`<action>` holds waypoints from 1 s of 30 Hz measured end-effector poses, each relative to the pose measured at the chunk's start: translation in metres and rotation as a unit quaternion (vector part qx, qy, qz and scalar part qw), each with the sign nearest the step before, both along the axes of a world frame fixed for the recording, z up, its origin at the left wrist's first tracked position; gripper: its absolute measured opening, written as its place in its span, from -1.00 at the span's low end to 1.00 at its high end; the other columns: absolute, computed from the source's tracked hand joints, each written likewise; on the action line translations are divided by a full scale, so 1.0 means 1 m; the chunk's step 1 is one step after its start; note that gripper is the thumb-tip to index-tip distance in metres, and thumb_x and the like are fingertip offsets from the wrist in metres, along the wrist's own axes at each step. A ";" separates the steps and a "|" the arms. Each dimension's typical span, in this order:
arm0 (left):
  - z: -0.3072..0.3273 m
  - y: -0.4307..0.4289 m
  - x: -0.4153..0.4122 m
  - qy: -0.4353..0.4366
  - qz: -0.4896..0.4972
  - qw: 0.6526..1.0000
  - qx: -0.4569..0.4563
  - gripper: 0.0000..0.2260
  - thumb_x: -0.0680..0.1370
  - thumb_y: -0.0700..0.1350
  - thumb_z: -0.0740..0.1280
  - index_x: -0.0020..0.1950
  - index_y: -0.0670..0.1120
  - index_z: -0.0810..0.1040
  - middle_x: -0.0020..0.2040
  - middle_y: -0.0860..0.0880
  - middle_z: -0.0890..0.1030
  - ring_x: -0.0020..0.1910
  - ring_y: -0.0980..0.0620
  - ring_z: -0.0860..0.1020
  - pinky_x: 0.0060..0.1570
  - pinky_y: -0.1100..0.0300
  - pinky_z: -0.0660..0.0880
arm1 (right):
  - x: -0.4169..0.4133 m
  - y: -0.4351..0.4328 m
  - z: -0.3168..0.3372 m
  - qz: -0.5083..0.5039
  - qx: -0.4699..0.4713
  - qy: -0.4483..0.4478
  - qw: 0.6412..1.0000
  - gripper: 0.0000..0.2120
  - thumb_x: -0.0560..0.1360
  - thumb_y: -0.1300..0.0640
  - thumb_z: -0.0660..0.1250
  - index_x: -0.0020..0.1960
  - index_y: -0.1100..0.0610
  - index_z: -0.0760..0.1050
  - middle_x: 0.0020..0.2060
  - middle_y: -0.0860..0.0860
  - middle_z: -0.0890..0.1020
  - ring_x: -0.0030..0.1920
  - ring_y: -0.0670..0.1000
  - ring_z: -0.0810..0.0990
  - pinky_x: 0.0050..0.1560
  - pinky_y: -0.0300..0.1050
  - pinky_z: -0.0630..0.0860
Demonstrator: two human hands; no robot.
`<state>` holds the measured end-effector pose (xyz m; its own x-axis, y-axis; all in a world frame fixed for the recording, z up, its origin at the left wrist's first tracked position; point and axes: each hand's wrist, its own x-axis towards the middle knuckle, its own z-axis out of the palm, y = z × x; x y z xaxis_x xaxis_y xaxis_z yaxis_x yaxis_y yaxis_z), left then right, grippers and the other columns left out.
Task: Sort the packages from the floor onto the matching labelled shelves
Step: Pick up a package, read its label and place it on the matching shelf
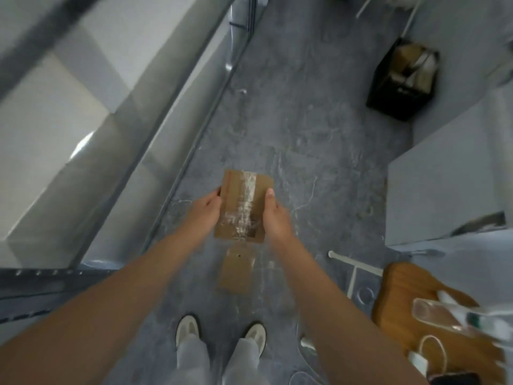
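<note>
Left hand (206, 205) and right hand (274, 215) grip a taped cardboard package (243, 205) — another (flat) lies below.

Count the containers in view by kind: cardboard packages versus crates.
Cardboard packages: 2, one held in both hands with the left hand and right hand on its sides, one on the floor below it.
Black crates: 1, on the floor far right.
Total: 3

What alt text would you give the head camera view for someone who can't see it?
Two bare hands, left hand and right hand, hold a flat brown cardboard package with clear tape above a grey stone floor. A second brown cardboard package lies below, with grey metal shelving to the left.
</note>
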<state>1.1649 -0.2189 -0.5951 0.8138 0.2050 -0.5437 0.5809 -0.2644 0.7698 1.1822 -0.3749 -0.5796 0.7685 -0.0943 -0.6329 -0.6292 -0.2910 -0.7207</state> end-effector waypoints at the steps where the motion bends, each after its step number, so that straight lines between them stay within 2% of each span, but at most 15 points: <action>1: 0.028 0.002 0.004 -0.022 0.018 1.000 0.009 -0.63 0.67 -0.11 0.10 0.41 0.02 0.54 0.26 -0.09 0.64 0.16 -0.02 0.60 0.11 0.12 0.52 | 0.006 0.001 0.026 -0.004 0.007 -0.014 1.000 -0.41 0.71 -0.18 0.00 0.49 0.21 0.44 0.46 0.19 0.50 0.46 0.20 0.46 0.41 0.00 0.38; 3: 0.085 0.007 0.006 -0.066 0.057 0.996 0.018 -0.64 0.66 -0.10 0.14 0.42 0.04 0.54 0.29 -0.09 0.63 0.21 -0.05 0.59 0.23 0.05 0.51 | 0.014 0.004 0.079 0.009 0.027 -0.033 0.999 -0.39 0.71 -0.20 -0.01 0.52 0.20 0.41 0.48 0.18 0.48 0.48 0.19 0.45 0.45 0.00 0.36; 6: 0.172 0.017 0.000 -0.135 0.111 0.984 0.025 -0.66 0.66 -0.07 0.18 0.42 0.08 0.53 0.32 -0.07 0.62 0.27 -0.07 0.57 0.34 -0.05 0.47 | 0.020 0.014 0.159 0.038 0.077 -0.054 0.995 -0.41 0.72 -0.18 -0.02 0.47 0.22 0.45 0.41 0.24 0.54 0.39 0.24 0.53 0.47 0.18 0.42; 10: 0.272 0.027 -0.032 -0.229 0.164 0.958 0.060 -0.66 0.67 -0.02 0.18 0.43 0.12 0.51 0.36 0.01 0.58 0.29 0.02 0.55 0.39 0.00 0.43 | 0.020 0.031 0.252 0.092 0.119 -0.120 0.981 -0.53 0.74 -0.06 0.03 0.35 0.23 0.53 0.31 0.24 0.61 0.28 0.24 0.61 0.37 0.23 0.50; 12: 0.310 0.031 -0.055 -0.267 0.174 0.944 0.080 -0.65 0.69 0.00 0.13 0.46 0.13 0.47 0.39 0.02 0.56 0.29 0.07 0.53 0.38 0.07 0.41 | 0.014 0.038 0.291 0.132 0.138 -0.145 0.971 -0.58 0.73 -0.07 0.06 0.26 0.18 0.55 0.24 0.19 0.64 0.13 0.16 0.67 0.17 0.09 0.63; 14: 0.340 0.037 -0.077 -0.290 0.198 0.931 0.103 -0.64 0.70 0.03 0.08 0.48 0.13 0.43 0.39 0.01 0.55 0.24 0.11 0.50 0.26 0.21 0.39 | 0.003 0.042 0.326 0.180 0.168 -0.172 0.954 -0.59 0.72 -0.07 0.09 0.28 0.17 0.56 0.16 0.13 0.67 -0.04 0.01 0.69 -0.13 -0.17 0.64; 18: 0.389 0.049 -0.121 -0.344 0.224 0.902 0.132 -0.61 0.72 0.05 0.01 0.52 0.10 0.39 0.40 0.00 0.54 0.23 0.12 0.51 0.07 0.48 0.36 | -0.031 0.058 0.385 0.270 0.197 -0.241 0.911 -0.60 0.74 -0.03 0.04 0.37 0.06 0.55 0.14 0.03 0.68 0.04 -0.05 0.67 -0.11 -0.29 0.57; 19: 0.399 0.052 -0.132 -0.350 0.230 0.897 0.140 -0.60 0.72 0.06 0.00 0.53 0.09 0.37 0.41 -0.01 0.52 0.25 0.09 0.52 0.14 0.45 0.38 | -0.042 0.062 0.396 0.279 0.202 -0.255 0.904 -0.61 0.75 -0.01 0.03 0.39 0.06 0.54 0.14 0.03 0.68 0.05 -0.04 0.67 -0.09 -0.28 0.57; 22: 0.423 0.052 -0.170 -0.361 0.236 0.886 0.173 -0.56 0.71 0.11 -0.03 0.57 0.09 0.29 0.45 -0.02 0.49 0.36 -0.03 0.52 0.36 0.11 0.39 | -0.073 0.074 0.412 0.285 0.218 -0.289 0.888 -0.69 0.75 0.03 0.06 0.30 -0.03 0.55 0.08 -0.03 0.69 -0.02 -0.11 0.69 -0.14 -0.32 0.62; 23: 0.427 0.051 -0.184 -0.366 0.240 0.880 0.184 -0.56 0.70 0.10 -0.04 0.56 0.08 0.29 0.44 -0.01 0.50 0.32 0.01 0.54 0.36 0.13 0.39 | -0.085 0.077 0.413 0.284 0.223 -0.296 0.885 -0.73 0.75 0.03 0.08 0.24 -0.07 0.55 0.06 -0.06 0.69 -0.06 -0.16 0.71 -0.17 -0.33 0.63; 25: 0.430 0.051 -0.212 -0.383 0.256 0.864 0.202 -0.59 0.71 0.07 -0.03 0.54 0.08 0.30 0.31 0.10 0.54 0.09 0.33 0.56 0.20 0.46 0.38 | -0.107 0.083 0.412 0.295 0.230 -0.293 0.880 -0.78 0.74 0.03 0.11 0.19 -0.08 0.54 0.06 -0.04 0.69 -0.07 -0.18 0.72 -0.16 -0.30 0.65; 26: 0.429 0.052 -0.228 -0.393 0.260 0.858 0.206 -0.62 0.71 0.04 -0.02 0.52 0.10 0.30 0.21 0.22 0.53 -0.06 0.48 0.55 0.03 0.64 0.36 | -0.118 0.087 0.409 0.308 0.231 -0.284 0.878 -0.78 0.74 0.03 0.12 0.21 -0.05 0.53 0.09 0.00 0.69 -0.02 -0.13 0.72 -0.07 -0.24 0.67; 27: 0.426 0.053 -0.243 -0.401 0.263 0.853 0.205 -0.66 0.72 0.01 -0.01 0.50 0.13 0.29 0.10 0.32 0.50 -0.16 0.58 0.52 -0.14 0.74 0.33 | -0.128 0.091 0.407 0.323 0.231 -0.272 0.877 -0.78 0.74 0.03 0.12 0.24 -0.02 0.52 0.13 0.03 0.68 0.06 -0.06 0.71 0.07 -0.12 0.67; 28: 0.423 0.054 -0.258 -0.407 0.268 0.850 0.202 -0.69 0.73 0.00 -0.01 0.47 0.17 0.28 0.02 0.39 0.48 -0.18 0.64 0.49 -0.23 0.75 0.33 | -0.139 0.094 0.403 0.336 0.232 -0.260 0.875 -0.77 0.74 0.02 0.11 0.26 -0.01 0.50 0.17 0.05 0.67 0.14 0.01 0.69 0.20 -0.02 0.64; 30: 0.412 0.057 -0.287 -0.414 0.279 0.845 0.193 -0.69 0.73 0.01 0.01 0.46 0.22 0.27 -0.13 0.46 0.56 -0.14 0.64 0.50 -0.27 0.70 0.37 | -0.160 0.101 0.395 0.351 0.246 -0.234 0.873 -0.77 0.73 -0.02 0.11 0.28 -0.05 0.49 0.21 0.06 0.66 0.22 0.06 0.66 0.32 0.06 0.58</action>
<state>0.8776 -0.1614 -0.1827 0.6003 0.7143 0.3598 0.0019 -0.4511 0.8925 1.0223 -0.2742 -0.1848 0.7125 0.6986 -0.0651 -0.0239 -0.0686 -0.9974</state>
